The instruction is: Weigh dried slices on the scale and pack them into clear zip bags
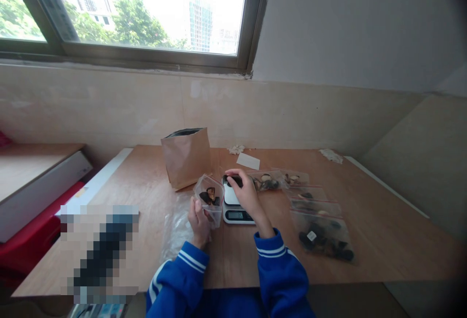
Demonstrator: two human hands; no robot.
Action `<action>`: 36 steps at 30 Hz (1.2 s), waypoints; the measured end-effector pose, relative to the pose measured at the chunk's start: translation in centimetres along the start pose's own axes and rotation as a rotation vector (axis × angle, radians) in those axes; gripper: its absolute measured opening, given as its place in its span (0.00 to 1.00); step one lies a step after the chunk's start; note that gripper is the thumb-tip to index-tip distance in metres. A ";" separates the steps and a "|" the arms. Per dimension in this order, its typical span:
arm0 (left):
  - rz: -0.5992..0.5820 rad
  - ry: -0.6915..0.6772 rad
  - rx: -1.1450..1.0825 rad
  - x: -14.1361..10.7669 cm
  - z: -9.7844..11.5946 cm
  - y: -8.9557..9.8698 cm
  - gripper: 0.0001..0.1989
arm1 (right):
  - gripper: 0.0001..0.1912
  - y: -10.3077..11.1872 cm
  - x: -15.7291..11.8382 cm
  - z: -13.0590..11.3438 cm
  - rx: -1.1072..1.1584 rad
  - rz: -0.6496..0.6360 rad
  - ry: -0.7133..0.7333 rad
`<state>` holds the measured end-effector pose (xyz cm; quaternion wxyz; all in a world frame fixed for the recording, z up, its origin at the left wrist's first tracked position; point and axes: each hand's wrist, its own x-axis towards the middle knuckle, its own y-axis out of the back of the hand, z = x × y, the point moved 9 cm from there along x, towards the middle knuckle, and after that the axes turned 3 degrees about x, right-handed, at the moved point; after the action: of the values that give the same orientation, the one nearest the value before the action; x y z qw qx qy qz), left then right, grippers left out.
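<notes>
A broad wooden table (368, 245) below a window (146, 11), its surface pale and smooth. Near the far edge, an upright kraft paper bag (186, 160) with a dark lining; toward the right edge, a row of clear zip bags (321, 225) with red seals, holding dark, knobbly dried pieces. At mid-table, a white digital scale (237, 216). Just left of it, the left hand (199, 223), fingers gripping a crinkled clear plastic bag (213, 213) of dark, pale-edged pieces. Over the scale, the right hand (248, 194), fingers curled closed on a dark piece (233, 180) at the scale's far end.
</notes>
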<state>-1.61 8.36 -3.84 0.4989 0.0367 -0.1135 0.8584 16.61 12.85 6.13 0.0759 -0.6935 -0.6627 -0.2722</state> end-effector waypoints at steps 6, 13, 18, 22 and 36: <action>-0.005 0.054 -0.067 -0.3 0.0 -0.1 0.15 | 0.16 -5.9 0.8 -3.2 -0.077 -0.152 -0.016; 0.000 0.071 -0.094 -0.7 1.2 0.0 0.17 | 0.13 -5.7 0.5 -3.0 -0.191 -0.292 -0.112; -0.044 0.037 -0.089 -0.6 2.4 -0.1 0.18 | 0.07 -4.4 -0.7 -5.5 -0.342 -0.469 -0.112; -0.055 -0.035 -0.065 -0.5 4.0 0.2 0.20 | 0.16 -0.9 -1.7 -6.8 -0.307 -0.190 -0.040; -0.337 -0.357 0.095 -4.2 9.1 -1.5 0.17 | 0.22 -1.8 -7.4 -3.5 0.262 0.031 -0.136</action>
<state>1.27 3.42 4.49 0.6046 0.2295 -0.1518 0.7475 14.12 4.89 5.05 0.1248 -0.7047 -0.6853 -0.1346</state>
